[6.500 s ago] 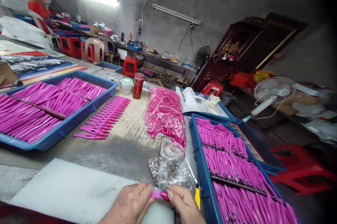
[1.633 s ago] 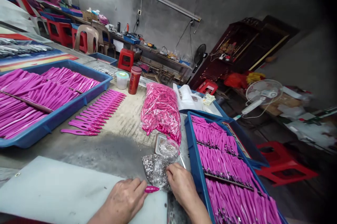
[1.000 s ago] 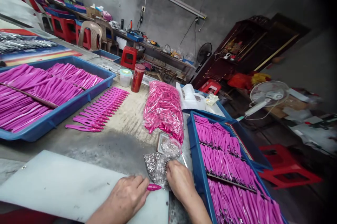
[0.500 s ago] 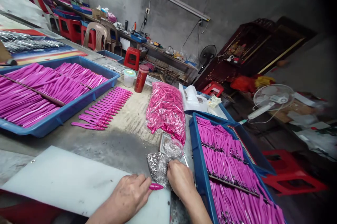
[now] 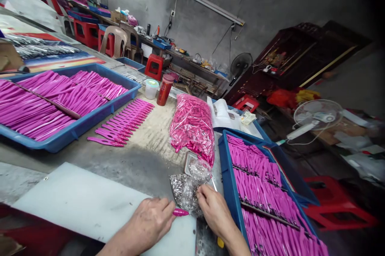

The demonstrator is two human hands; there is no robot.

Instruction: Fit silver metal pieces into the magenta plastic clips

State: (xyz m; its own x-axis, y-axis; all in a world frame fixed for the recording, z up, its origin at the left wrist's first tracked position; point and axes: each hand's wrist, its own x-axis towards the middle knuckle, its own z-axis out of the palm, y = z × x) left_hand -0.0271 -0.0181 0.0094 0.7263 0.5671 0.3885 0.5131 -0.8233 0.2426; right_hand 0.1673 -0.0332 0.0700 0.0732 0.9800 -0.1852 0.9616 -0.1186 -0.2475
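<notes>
My left hand (image 5: 150, 224) rests on a white board (image 5: 75, 204) and pinches a small pink plastic piece (image 5: 180, 212) whose tip sticks out to the right. My right hand (image 5: 213, 212) reaches with curled fingers into a clear bag of small metal parts (image 5: 183, 188); what the fingertips hold is hidden. Behind that bag stands a small clear tub of metal parts (image 5: 197, 166) and a big bag of pink pieces (image 5: 191, 125).
A blue tray of magenta handles (image 5: 255, 192) lies at the right, another blue tray (image 5: 60, 103) at the left, with a row of loose handles (image 5: 123, 121) between. A red flask (image 5: 165, 90) and lidded cup (image 5: 150, 88) stand behind. Another person sits far left; fans and red stools at right.
Earlier both hands held the pink piece together. Since then my right hand has gone into the bag of metal parts and picks there; my left hand keeps the piece on the board.
</notes>
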